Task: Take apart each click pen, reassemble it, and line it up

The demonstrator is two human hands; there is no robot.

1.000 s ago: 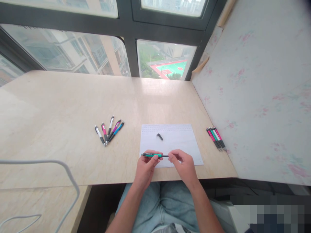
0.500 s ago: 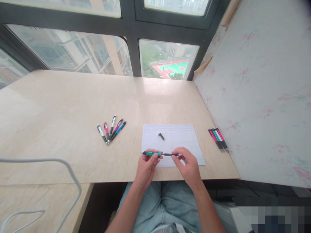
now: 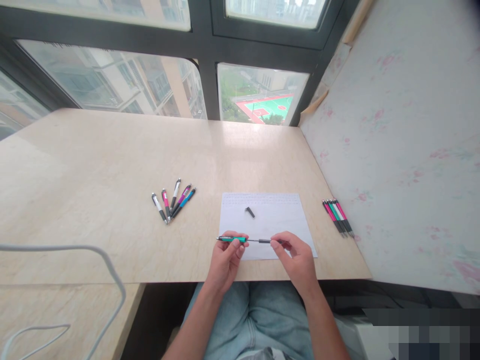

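Note:
My left hand (image 3: 225, 260) pinches the teal barrel of a pen (image 3: 231, 239), held level above the near edge of a white sheet of paper (image 3: 268, 220). My right hand (image 3: 296, 257) pinches the dark front part (image 3: 267, 241) of the same pen, drawn out to the right on a thin refill. A small black pen piece (image 3: 249, 212) lies on the paper farther back.
Several pens (image 3: 173, 200) lie fanned out on the beige desk (image 3: 105, 170) to the left. Another bunch of pens (image 3: 337, 216) lies by the right wall (image 3: 405, 150). A white wire frame (image 3: 93, 260) sits at the lower left. Windows run along the far edge.
My right hand has moved right, drawing the dark front part and the refill out of the teal barrel. My left hand has held still.

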